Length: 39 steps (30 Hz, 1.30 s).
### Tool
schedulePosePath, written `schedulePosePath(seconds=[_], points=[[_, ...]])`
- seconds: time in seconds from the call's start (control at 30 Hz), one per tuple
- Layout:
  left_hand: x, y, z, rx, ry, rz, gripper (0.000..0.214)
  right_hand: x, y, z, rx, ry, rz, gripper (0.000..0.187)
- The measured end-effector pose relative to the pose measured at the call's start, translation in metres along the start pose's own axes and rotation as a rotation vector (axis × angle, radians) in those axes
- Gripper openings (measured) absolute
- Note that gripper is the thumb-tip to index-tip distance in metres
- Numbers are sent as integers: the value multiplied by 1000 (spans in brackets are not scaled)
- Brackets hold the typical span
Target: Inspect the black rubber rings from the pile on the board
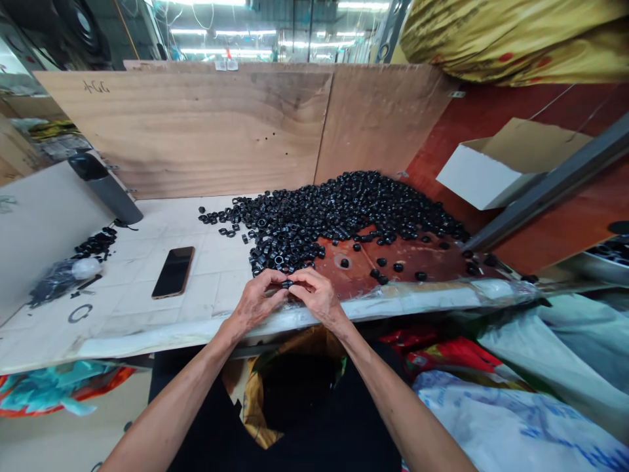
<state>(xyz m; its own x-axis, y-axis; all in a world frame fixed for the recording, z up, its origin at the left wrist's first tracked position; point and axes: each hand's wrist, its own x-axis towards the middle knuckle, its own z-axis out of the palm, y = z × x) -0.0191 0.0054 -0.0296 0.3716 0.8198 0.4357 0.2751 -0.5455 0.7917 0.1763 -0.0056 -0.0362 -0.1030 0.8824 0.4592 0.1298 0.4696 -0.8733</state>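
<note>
The left hand and right hand pinch 1 small black cylindrical piece; heaped glossy black rings lie beyond them.

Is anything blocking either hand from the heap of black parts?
Nothing visible stands in the way: the heap begins just beyond the left hand and right hand, which pinch a small black part. The phone lies off to the left.

Left hand and right hand pinching black part, ring pile beyond
</note>
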Motion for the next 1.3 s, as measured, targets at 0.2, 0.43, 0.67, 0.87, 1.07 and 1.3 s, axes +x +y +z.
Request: schedulePosePath(seconds=[0.2,0.43,0.67,0.87,1.07,1.3], points=[[1,7,-4,72,-16,171,15,-3,1,5,-11,22,109,21],[1,11,-5,78,-23,139,14,-6,-15,1,-79,-48,106,17],[1,14,-4,52,-54,117,16,-5,-13,2,-370,-10,29,39],[1,15,-3,63,-22,117,15,-6,-22,1,-250,-1,41,22],[0,8,-2,26,21,65,15,-7,-20,-1,-212,26,40,18],[0,8,-2,-38,0,37,16,-8,-16,2,-350,21,-17,32]])
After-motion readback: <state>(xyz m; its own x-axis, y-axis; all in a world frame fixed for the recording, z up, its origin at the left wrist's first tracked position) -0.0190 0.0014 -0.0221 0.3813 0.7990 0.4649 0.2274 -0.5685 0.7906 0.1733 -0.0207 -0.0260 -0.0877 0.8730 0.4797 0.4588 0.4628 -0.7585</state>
